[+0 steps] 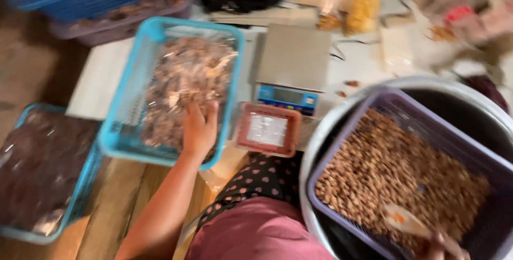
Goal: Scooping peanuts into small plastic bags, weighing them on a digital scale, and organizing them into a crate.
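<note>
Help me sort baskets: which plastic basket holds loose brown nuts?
The purple plastic basket by the right hand; both light-blue baskets hold clear filled bags instead.

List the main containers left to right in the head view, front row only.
Dark-filled teal basket → teal basket of packets under the left hand → small red tray → purple basket of brown nuts.

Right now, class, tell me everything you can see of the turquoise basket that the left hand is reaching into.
The turquoise basket is rectangular plastic with slatted mesh walls and a thick rounded rim. It lies slightly askew on a pale board, left of the scale. It is filled with clear packets of brownish pieces. The left hand rests on them near its front rim.
</note>
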